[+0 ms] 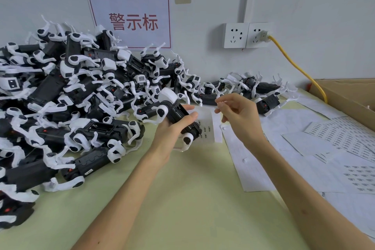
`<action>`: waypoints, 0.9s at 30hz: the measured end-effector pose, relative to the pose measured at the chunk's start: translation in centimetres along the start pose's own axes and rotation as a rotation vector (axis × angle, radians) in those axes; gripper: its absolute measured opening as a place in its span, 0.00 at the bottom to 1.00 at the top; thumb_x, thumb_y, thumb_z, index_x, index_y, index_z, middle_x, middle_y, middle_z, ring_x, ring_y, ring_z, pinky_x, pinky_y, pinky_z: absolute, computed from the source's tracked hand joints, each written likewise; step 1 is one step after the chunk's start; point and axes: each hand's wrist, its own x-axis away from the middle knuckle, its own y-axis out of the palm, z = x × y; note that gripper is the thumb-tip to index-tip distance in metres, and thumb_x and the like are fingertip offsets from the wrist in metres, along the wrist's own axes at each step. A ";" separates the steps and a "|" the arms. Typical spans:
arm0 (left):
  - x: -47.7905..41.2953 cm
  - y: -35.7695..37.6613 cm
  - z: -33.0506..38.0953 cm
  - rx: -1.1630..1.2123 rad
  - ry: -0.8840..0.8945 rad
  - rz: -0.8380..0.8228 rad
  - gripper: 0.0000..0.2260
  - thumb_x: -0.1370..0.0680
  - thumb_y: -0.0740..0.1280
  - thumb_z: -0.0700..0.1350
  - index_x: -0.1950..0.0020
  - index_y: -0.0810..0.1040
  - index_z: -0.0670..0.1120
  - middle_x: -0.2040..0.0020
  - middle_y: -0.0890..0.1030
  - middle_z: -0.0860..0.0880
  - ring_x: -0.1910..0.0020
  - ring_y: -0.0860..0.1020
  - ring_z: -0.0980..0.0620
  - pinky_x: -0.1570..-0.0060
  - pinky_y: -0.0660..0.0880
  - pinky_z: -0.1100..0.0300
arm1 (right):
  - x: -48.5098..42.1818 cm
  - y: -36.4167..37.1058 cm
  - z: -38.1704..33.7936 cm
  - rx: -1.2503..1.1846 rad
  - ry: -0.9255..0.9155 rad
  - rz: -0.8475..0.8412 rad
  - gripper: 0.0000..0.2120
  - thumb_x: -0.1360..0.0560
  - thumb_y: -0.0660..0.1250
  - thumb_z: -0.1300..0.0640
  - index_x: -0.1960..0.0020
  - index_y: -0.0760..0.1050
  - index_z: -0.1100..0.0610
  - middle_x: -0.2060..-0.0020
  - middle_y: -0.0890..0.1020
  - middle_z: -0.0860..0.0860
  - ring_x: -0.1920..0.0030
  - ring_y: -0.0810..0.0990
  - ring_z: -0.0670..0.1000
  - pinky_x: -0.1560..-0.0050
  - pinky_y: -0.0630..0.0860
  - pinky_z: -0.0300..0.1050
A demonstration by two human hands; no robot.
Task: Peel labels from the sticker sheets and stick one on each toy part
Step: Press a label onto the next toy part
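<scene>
Left hand [172, 130] is up off the table, fingers and thumb wrapped round a toy robot dog [177, 112]. Right hand [238, 116] hovers just beside it, thumb and forefinger tips pinched, other fingers loosely curled. Anything between the tips is too small to tell. Both forearms bare, reaching forward.

The held toy part [176, 113] is black with white limbs and head, as is the pile [71, 91], where small red dots show on some bodies. The table [182, 199] is pale yellow-green. White sticker sheets [345, 138] carry rows of tiny marks, seemingly dark grey. The sign [132, 0] is white with a red border and red characters. Yellow cable [294, 63]; brown box [349, 95].
</scene>
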 end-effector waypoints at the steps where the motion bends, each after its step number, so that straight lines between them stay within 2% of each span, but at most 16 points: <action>1: 0.0 0.0 0.0 0.003 0.013 0.028 0.14 0.31 0.74 0.57 0.47 0.84 0.60 0.55 0.85 0.60 0.54 0.82 0.60 0.57 0.78 0.62 | 0.0 0.0 0.0 -0.006 0.004 0.002 0.08 0.21 0.68 0.64 0.52 0.82 0.52 0.64 0.86 0.49 0.70 0.78 0.47 0.61 0.79 0.46; 3: 0.0 -0.1 0.1 0.026 0.041 0.109 0.06 0.25 0.75 0.52 0.49 0.84 0.59 0.57 0.85 0.62 0.59 0.81 0.66 0.64 0.76 0.65 | -0.1 -0.1 0.0 -0.014 0.010 0.001 0.08 0.21 0.69 0.63 0.52 0.82 0.51 0.62 0.86 0.49 0.70 0.79 0.47 0.61 0.79 0.49; 6: 0.0 -0.2 0.2 0.068 0.113 0.254 0.04 0.22 0.72 0.47 0.50 0.83 0.56 0.58 0.84 0.61 0.60 0.81 0.66 0.60 0.75 0.59 | -0.1 -0.2 0.1 -0.023 0.030 -0.003 0.09 0.23 0.72 0.63 0.52 0.82 0.48 0.61 0.86 0.47 0.69 0.80 0.47 0.61 0.79 0.51; 9: 0.0 -0.5 0.3 0.101 0.183 0.345 0.05 0.22 0.73 0.47 0.47 0.83 0.52 0.58 0.84 0.60 0.58 0.81 0.65 0.56 0.75 0.57 | -0.2 -0.2 0.1 -0.037 0.054 -0.015 0.11 0.25 0.74 0.64 0.52 0.82 0.48 0.61 0.85 0.45 0.66 0.81 0.47 0.60 0.81 0.51; 11: 0.1 -0.5 0.3 0.123 0.198 0.375 0.05 0.25 0.73 0.51 0.50 0.84 0.56 0.59 0.84 0.60 0.59 0.81 0.65 0.55 0.75 0.58 | -0.2 -0.2 0.0 -0.050 0.057 -0.020 0.12 0.25 0.74 0.64 0.51 0.82 0.47 0.61 0.85 0.45 0.66 0.82 0.47 0.60 0.81 0.49; 13: 0.3 -0.4 0.5 0.166 0.228 0.385 0.03 0.27 0.73 0.52 0.55 0.85 0.60 0.60 0.84 0.62 0.60 0.81 0.66 0.57 0.76 0.62 | -0.1 -0.2 -0.1 -0.059 0.052 -0.025 0.15 0.25 0.73 0.66 0.50 0.83 0.46 0.60 0.86 0.45 0.66 0.82 0.47 0.63 0.79 0.42; 15: 0.3 -0.4 0.8 0.221 0.260 0.385 0.04 0.27 0.73 0.50 0.55 0.86 0.60 0.55 0.86 0.61 0.54 0.83 0.63 0.58 0.77 0.67 | 0.0 -0.3 -0.2 -0.068 0.046 -0.044 0.18 0.24 0.69 0.68 0.46 0.82 0.45 0.57 0.87 0.45 0.66 0.82 0.48 0.63 0.77 0.39; 17: 0.2 -0.7 1.2 0.240 0.234 0.320 0.06 0.28 0.73 0.52 0.53 0.86 0.55 0.49 0.87 0.54 0.46 0.84 0.54 0.60 0.77 0.66 | 0.1 -0.3 -0.4 -0.100 0.045 -0.076 0.21 0.23 0.64 0.70 0.42 0.81 0.45 0.54 0.88 0.46 0.65 0.82 0.49 0.61 0.76 0.39; 20: 0.4 -0.6 1.6 0.279 0.144 0.098 0.07 0.32 0.74 0.55 0.56 0.84 0.55 0.43 0.86 0.48 0.46 0.85 0.45 0.56 0.79 0.61 | 0.3 -0.1 -0.7 -0.126 0.023 -0.135 0.24 0.22 0.62 0.70 0.39 0.80 0.44 0.51 0.88 0.46 0.63 0.84 0.50 0.60 0.76 0.39; 22: 0.5 -0.4 1.5 0.298 0.087 -0.003 0.06 0.31 0.76 0.51 0.56 0.84 0.55 0.40 0.85 0.46 0.48 0.85 0.42 0.51 0.80 0.57 | 0.5 0.2 -0.9 -0.125 0.001 -0.168 0.25 0.22 0.62 0.71 0.38 0.80 0.43 0.50 0.88 0.46 0.63 0.84 0.50 0.61 0.76 0.38; 24: 0.7 -0.1 1.3 0.312 0.064 -0.064 0.06 0.28 0.73 0.47 0.52 0.82 0.50 0.39 0.85 0.47 0.50 0.86 0.41 0.53 0.82 0.56 | 0.6 0.4 -1.0 -0.123 -0.009 -0.184 0.25 0.22 0.62 0.71 0.37 0.79 0.45 0.50 0.88 0.46 0.63 0.84 0.51 0.61 0.76 0.37; 27: 0.8 0.0 1.2 0.285 0.058 -0.116 0.09 0.27 0.71 0.47 0.49 0.78 0.46 0.38 0.85 0.49 0.52 0.86 0.43 0.55 0.81 0.58 | 0.7 0.5 -1.0 -0.125 -0.007 -0.184 0.25 0.22 0.62 0.71 0.36 0.79 0.46 0.50 0.88 0.45 0.63 0.84 0.51 0.61 0.76 0.37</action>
